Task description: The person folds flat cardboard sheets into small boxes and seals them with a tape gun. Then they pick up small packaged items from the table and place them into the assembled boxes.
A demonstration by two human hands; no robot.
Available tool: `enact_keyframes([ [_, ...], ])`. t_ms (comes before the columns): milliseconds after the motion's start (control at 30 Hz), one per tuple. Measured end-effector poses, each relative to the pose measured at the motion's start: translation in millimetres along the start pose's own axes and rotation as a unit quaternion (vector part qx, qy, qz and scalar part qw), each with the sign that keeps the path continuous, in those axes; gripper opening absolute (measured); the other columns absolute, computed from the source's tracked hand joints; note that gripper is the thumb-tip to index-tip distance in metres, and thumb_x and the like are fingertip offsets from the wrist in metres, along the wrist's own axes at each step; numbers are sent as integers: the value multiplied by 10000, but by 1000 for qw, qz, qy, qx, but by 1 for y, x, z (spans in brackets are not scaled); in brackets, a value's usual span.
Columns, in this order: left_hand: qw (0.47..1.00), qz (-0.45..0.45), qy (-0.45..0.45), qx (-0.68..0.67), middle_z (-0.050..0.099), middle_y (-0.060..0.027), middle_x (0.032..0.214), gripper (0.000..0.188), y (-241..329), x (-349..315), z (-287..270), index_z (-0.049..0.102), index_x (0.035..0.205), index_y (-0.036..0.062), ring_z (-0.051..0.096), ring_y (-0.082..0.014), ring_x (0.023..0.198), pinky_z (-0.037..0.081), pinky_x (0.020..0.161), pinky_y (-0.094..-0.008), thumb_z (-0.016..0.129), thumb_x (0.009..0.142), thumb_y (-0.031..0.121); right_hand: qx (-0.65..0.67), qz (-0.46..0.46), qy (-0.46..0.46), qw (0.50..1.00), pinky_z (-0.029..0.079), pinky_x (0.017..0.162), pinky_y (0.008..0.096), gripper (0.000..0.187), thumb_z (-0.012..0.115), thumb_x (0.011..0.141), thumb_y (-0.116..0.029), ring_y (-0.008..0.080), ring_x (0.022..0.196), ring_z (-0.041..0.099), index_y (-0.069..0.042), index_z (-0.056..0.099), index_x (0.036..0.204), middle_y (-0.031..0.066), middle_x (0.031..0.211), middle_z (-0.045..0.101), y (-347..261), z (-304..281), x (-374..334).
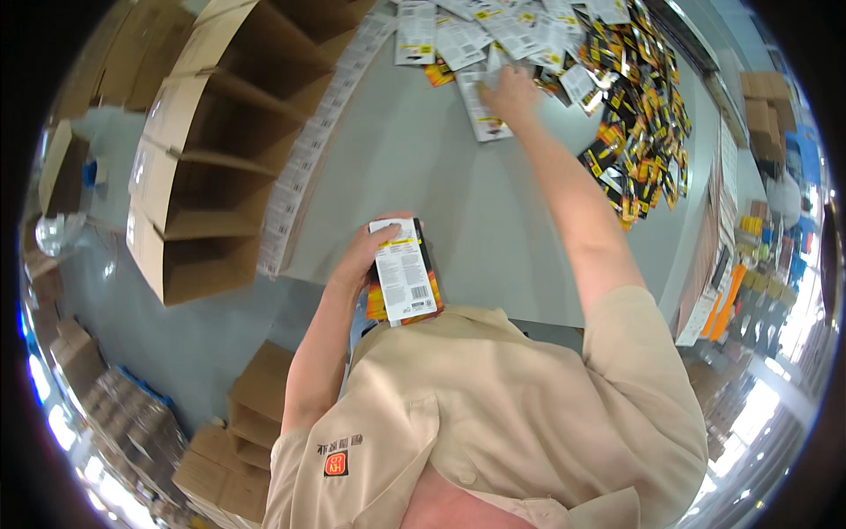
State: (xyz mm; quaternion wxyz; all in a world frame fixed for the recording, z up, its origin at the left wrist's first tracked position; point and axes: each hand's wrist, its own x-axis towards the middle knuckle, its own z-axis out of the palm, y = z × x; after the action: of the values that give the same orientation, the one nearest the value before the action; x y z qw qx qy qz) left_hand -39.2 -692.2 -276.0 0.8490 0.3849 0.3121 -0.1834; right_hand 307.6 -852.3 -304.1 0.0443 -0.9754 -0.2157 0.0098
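Note:
Close to my body, my left hand (361,254) is closed round a stack of flat carded packages (407,278). The top one lies white printed side up, with a yellow band and a barcode, and black and orange edges show beneath it. My thumb rests across its upper end. At the far side of the table, my right arm is stretched out. My right hand (513,95) grips another white-backed carded package (486,122) at the edge of the pile, its fingers slightly blurred.
White-backed packages (458,42) and black-and-orange ones (639,115) lie heaped on the grey table (379,167). Open cardboard boxes (211,189) stand in a row at the left, beside a strip of printed sheets (308,159). More cartons (256,397) sit on the floor lower left.

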Motion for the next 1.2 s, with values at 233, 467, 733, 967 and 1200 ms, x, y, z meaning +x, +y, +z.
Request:
enact_keyframes([
  [233, 1000, -14, 11, -11, 717, -90, 1139, 333, 1, 2, -4, 657, 1250, 65, 703, -174, 946, 590, 835, -320, 588, 1014, 289, 329, 89, 94, 936, 532, 659, 401, 234, 536, 1020, -193, 316, 741, 690, 11, 651, 1012, 180, 818, 698, -26, -110, -118],
  [467, 999, 16, -28, -36, 699, -89, 1100, 444, -1, 0, -5, 613, 1350, 91, 694, -170, 948, 588, 858, -323, 673, 917, 172, 169, -118, -204, 957, 460, 1041, 476, 622, 734, 885, -333, 370, 1229, 571, 9, 516, 1356, 230, 1334, 577, -58, -76, -230],
  [733, 995, 17, -37, -90, 681, -57, 1123, 400, -3, -17, -20, 630, 1331, 112, 670, -153, 972, 568, 857, -291, 645, 947, 224, 57, -250, -226, 940, 446, 1092, 473, 508, 663, 867, -153, 311, 1301, 541, -90, 584, 1365, 101, 1414, 577, -58, -83, -145],
  [967, 992, 50, -117, 3, 679, -90, 1183, 526, -3, 1, -13, 634, 1321, 57, 666, -166, 999, 559, 882, -311, 731, 854, 280, 244, -420, -310, 817, 361, 1179, 432, 502, 645, 925, -195, 318, 1403, 453, -92, 556, 1409, 137, 1508, 484, -81, -106, -245],
  [1200, 993, 55, -99, -41, 659, -124, 1211, 582, 12, -31, 5, 550, 1359, 32, 661, -206, 1068, 550, 934, -363, 720, 844, 243, 596, 100, -485, 632, 378, 1138, 391, 977, 822, 802, -300, 283, 1357, 464, 4, 263, 1543, 197, 1466, 461, -113, -103, -272],
])
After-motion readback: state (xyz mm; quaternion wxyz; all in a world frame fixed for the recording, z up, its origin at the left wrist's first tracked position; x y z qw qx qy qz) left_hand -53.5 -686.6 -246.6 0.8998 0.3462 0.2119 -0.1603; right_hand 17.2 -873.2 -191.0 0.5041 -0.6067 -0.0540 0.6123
